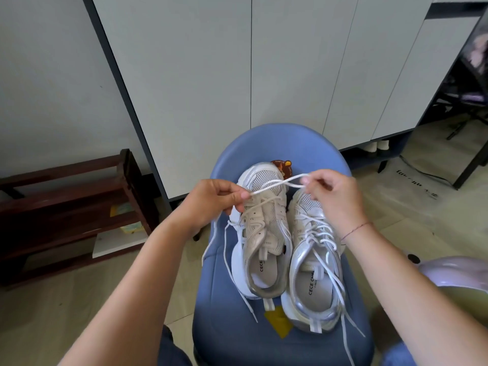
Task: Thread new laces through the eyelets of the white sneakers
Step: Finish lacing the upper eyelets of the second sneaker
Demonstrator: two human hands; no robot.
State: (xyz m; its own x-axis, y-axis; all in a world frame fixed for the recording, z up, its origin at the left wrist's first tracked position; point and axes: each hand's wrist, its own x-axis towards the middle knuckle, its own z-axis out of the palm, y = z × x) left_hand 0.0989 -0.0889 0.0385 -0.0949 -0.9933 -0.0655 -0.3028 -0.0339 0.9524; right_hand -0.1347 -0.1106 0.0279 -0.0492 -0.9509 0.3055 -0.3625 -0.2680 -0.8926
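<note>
Two white and silver sneakers stand side by side on a blue chair [232, 336], toes pointing away from me. The left sneaker [261, 233] carries a white lace [274, 184] whose two ends cross above its toe. My left hand [214, 202] pinches one end at the sneaker's left side. My right hand [332, 194] pinches the other end above the right sneaker's toe. The right sneaker [314, 273] is laced, and its loose lace ends trail over its heel onto the seat.
Behind the chair stand white cabinet doors [285, 64]. To the left is a dark wooden shoe rack [74, 207]. A pale rounded object [454, 273] lies at the right edge. The floor is light tile.
</note>
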